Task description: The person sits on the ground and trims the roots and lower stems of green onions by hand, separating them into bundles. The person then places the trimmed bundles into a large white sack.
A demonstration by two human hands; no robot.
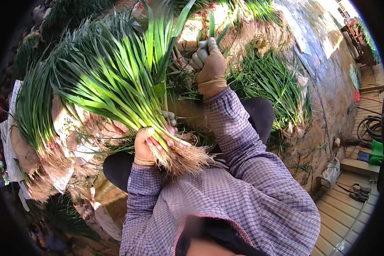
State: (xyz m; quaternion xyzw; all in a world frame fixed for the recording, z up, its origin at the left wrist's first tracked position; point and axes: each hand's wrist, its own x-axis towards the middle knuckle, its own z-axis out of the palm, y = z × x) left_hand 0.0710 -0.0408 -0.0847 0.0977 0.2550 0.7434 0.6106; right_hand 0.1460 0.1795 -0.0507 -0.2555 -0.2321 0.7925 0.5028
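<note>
My left hand (144, 146), in a thin work glove, grips a thick bunch of green garlic plants (128, 92) just above the pinkish stem bases. Pale tangled roots (184, 158) hang from the bunch toward my checked shirt, and the long green leaves fan up and to the left. Raised to the right of the bunch, my right hand (211, 65) wears a tan glove with pale grey fingers. Its fingers are closed on a green leaf piece (212, 25) that sticks up beyond the fist. Whether that leaf is still joined to a plant cannot be seen.
More rooted bundles lie at the left (35, 112). A loose heap of green plants (275, 83) rests to the right, beside my knee (259, 113). Further right are a white bag (331, 172), sandals (360, 193), a coiled hose (369, 128) and a green plastic object (377, 152).
</note>
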